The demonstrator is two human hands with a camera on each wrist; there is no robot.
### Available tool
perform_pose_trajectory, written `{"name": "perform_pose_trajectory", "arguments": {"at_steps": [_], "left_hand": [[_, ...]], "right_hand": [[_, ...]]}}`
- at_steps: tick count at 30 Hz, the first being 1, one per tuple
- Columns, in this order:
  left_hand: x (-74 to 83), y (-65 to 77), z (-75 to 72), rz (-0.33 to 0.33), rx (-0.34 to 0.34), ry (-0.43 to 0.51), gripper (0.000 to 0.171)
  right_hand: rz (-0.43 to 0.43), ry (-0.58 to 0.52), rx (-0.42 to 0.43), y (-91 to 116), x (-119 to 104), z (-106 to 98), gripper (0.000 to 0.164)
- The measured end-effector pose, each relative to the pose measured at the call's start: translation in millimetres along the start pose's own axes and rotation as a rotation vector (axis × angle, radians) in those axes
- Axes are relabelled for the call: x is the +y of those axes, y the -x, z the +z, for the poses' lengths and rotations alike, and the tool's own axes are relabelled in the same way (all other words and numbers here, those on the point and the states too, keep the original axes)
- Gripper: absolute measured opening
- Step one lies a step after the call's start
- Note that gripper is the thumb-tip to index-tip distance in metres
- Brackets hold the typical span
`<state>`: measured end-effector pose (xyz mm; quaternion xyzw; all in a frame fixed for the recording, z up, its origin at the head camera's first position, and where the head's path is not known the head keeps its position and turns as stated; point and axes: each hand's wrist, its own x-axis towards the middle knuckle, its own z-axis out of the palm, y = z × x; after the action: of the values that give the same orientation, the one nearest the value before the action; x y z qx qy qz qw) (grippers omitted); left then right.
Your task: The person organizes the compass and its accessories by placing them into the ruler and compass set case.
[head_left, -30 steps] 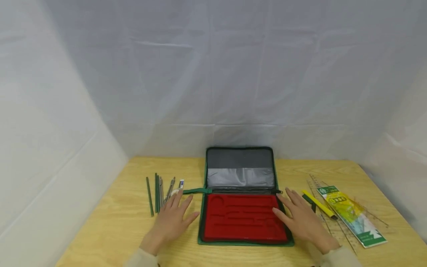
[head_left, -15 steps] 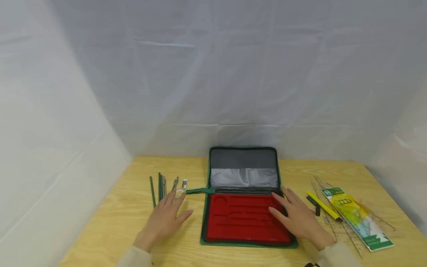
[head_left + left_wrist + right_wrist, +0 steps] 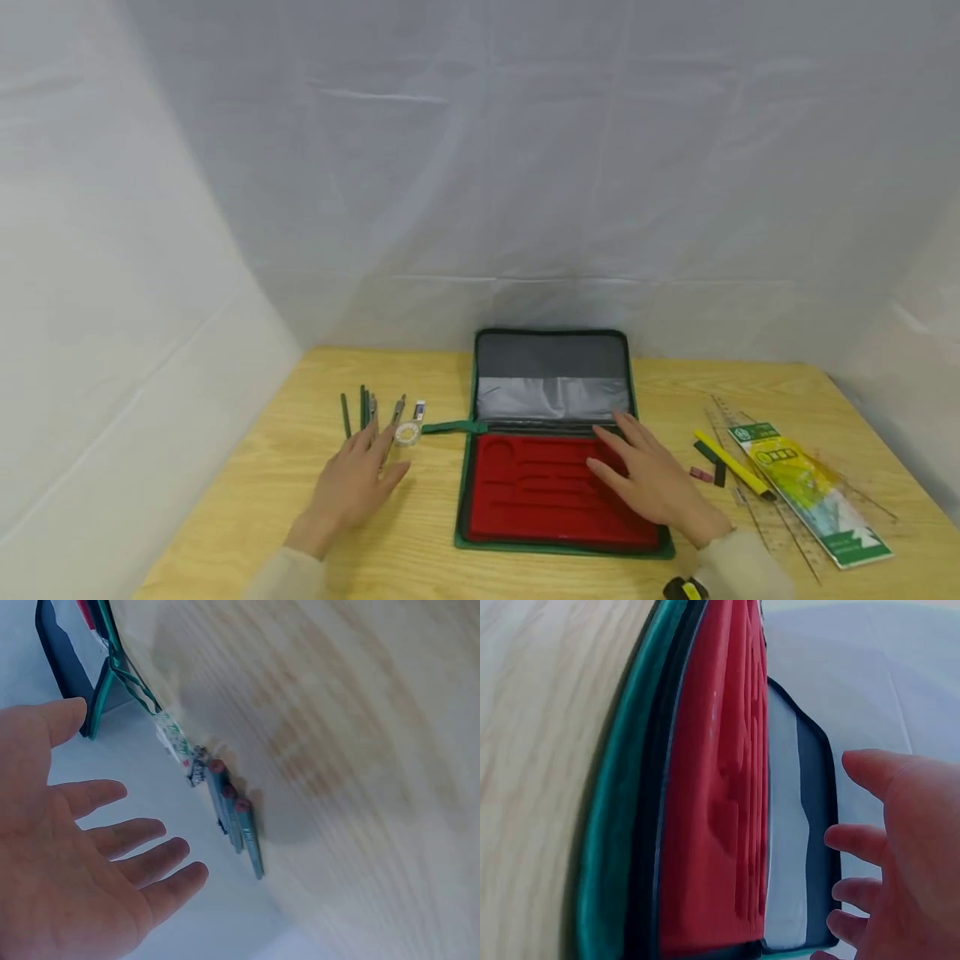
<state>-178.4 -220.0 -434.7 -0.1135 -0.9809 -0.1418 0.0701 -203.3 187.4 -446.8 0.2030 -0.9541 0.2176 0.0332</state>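
Sliding inward compared with half a second ago, the right hand [image 3: 652,479] hovers over the right side of the red tray [image 3: 525,529] in the opened green case [image 3: 562,550], baring a small pink block [image 3: 701,474]. With the left hand [image 3: 348,483] shifted outward, the pale ring [image 3: 407,433] shows whole; both hands are spread, grasping nothing, so work on the case seems paused.

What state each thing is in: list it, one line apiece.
case: open, lid raised
red tray: visible slots unfilled
strap: stretched out leftward
pencils: lying side by side
compasses: lying down, partly hidden
yellow tool: lying down
packet: lying flat; sealed or not, unclear
left grip: fingers spread, holding nothing
right grip: fingers spread over red tray, holding nothing
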Motion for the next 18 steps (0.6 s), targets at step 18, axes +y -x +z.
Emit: {"name": "perform_pose_trajectory", "arguments": {"at_steps": [18], "left_hand": [[-18.8,15.2,-7.7,-0.100,0.003,-0.023,0.061]], "right_hand": [[-0.046,-0.058,-0.086,-23,-32,8,0.066]]}}
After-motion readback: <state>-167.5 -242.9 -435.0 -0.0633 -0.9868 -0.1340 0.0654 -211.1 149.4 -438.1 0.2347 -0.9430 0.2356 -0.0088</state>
